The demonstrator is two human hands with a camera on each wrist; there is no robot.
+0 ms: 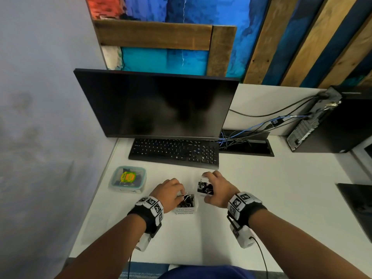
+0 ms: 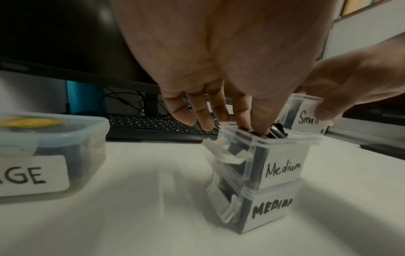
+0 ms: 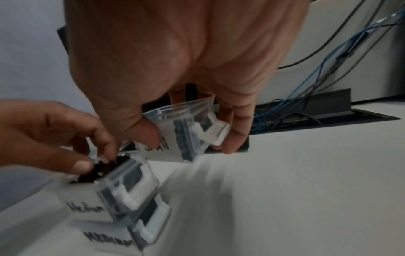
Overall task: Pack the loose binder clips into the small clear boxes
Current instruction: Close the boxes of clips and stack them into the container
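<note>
I see left hand fingertips pinching binder clips in open Medium box | right hand gripping tilted Small box, label partly thumb-hidden

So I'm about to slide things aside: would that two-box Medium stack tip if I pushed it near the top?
Probably. The stack is tall on a narrow base, so a high push would likely tip it or slide the upper box off. It looks full of clips, so fairly heavy for its size. The left hand reaching into it may steady it.
</note>
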